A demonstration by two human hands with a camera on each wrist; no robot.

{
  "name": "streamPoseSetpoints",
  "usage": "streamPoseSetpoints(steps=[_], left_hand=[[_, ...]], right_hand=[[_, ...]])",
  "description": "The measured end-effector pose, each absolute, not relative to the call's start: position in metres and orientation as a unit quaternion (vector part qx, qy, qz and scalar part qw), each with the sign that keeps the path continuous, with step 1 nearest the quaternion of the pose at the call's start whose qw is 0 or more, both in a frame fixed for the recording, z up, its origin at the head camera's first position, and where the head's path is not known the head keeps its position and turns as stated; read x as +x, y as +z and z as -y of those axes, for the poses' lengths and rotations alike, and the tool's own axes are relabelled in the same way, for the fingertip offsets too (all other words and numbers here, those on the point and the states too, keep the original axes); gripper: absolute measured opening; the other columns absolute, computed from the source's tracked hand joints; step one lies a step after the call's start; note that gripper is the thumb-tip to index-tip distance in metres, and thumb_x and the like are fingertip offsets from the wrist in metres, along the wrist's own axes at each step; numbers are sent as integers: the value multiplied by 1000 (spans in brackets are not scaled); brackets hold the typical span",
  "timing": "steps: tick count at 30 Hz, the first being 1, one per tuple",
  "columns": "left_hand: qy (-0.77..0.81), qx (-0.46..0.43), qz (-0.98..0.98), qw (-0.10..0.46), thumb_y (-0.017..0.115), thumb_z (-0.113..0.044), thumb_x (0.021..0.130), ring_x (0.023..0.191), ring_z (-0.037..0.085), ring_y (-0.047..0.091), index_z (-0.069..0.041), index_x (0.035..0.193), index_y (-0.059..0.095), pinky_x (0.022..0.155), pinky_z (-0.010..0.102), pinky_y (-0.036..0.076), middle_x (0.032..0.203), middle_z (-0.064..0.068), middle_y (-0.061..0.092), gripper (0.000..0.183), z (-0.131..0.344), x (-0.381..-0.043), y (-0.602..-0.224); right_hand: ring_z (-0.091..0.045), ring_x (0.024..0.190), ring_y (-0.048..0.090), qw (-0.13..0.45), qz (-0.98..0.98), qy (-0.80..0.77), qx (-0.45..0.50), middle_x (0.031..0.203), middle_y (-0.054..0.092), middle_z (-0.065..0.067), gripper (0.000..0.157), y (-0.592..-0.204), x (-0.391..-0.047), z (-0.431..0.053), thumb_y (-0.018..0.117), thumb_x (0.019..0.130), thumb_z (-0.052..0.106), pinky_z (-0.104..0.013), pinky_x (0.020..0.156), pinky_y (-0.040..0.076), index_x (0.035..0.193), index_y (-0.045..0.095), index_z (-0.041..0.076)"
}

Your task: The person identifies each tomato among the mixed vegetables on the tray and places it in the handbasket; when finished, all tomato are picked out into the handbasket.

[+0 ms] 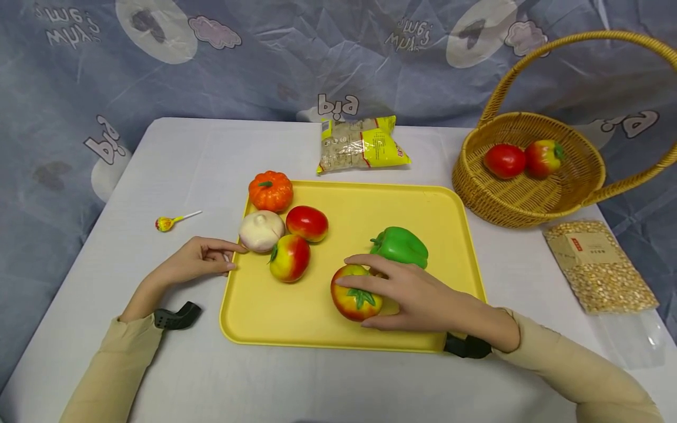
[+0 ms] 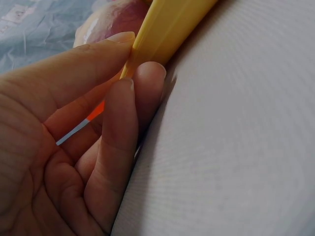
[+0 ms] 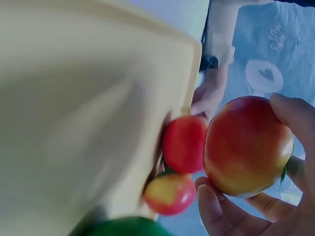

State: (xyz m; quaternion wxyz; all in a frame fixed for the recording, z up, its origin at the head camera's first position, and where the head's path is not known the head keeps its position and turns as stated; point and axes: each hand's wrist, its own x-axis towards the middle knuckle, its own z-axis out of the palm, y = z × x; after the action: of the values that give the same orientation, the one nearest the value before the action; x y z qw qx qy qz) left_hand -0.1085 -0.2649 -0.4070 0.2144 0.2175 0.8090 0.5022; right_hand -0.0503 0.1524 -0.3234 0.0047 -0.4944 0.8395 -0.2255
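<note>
My right hand (image 1: 418, 291) grips a red-and-yellow tomato (image 1: 353, 302) with a green leafy top, over the front middle of the yellow tray (image 1: 344, 335). In the right wrist view, fingers and thumb curl round this tomato (image 3: 248, 147). Just behind that hand lies a green bell pepper (image 1: 401, 245). My left hand (image 1: 193, 261) pinches the tray's left edge; its fingertips sit on both sides of the rim (image 2: 155, 39) in the left wrist view. Close by on the tray are a garlic bulb (image 1: 261, 231), an orange pumpkin (image 1: 271, 191), a red tomato (image 1: 307, 223) and another red-and-yellow tomato (image 1: 290, 258).
A wicker basket (image 1: 476, 200) with a tall handle stands at the back right, holding a red tomato (image 1: 505, 161) and a red-and-yellow one (image 1: 542, 158). Behind the tray lies a yellow snack bag (image 1: 365, 144). A lollipop (image 1: 166, 223) is at left, a bag of grain (image 1: 603, 267) at right.
</note>
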Motion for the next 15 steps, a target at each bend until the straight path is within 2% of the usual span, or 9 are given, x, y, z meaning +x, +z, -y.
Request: streamPoseSetpoints(steps=[4, 10, 12, 15], left_hand=[[503, 216, -809, 215, 66, -5, 85, 59, 1, 56, 7, 117, 60, 54, 19, 46, 68, -9, 59, 34, 265, -108, -407], [503, 216, -809, 215, 66, -5, 85, 58, 1, 56, 7, 117, 60, 54, 19, 46, 68, -8, 59, 34, 265, -109, -407], [503, 216, -809, 215, 66, -5, 85, 58, 1, 56, 7, 117, 60, 54, 19, 46, 68, -7, 59, 34, 265, -109, -408], [505, 216, -807, 215, 66, -4, 85, 59, 0, 56, 7, 117, 60, 54, 19, 47, 69, -8, 60, 34, 265, -109, -409]], right_hand=[[-18, 116, 55, -11, -855, -221, -469, 138, 45, -3, 63, -316, -52, -165, 75, 77, 41, -32, 84, 54, 133, 49, 30], [-14, 111, 55, -43, -870, -231, -434, 137, 46, -2, 66, -307, -58, -184, 78, 75, 36, -29, 80, 52, 134, 50, 27], [-15, 112, 54, -64, -872, -236, -424, 136, 47, -4, 65, -306, -61, -191, 78, 75, 34, -26, 81, 50, 133, 51, 25], [-16, 117, 51, -88, -874, -252, -406, 135, 48, -6, 62, -305, -66, -201, 78, 76, 34, -17, 90, 44, 131, 54, 21]])
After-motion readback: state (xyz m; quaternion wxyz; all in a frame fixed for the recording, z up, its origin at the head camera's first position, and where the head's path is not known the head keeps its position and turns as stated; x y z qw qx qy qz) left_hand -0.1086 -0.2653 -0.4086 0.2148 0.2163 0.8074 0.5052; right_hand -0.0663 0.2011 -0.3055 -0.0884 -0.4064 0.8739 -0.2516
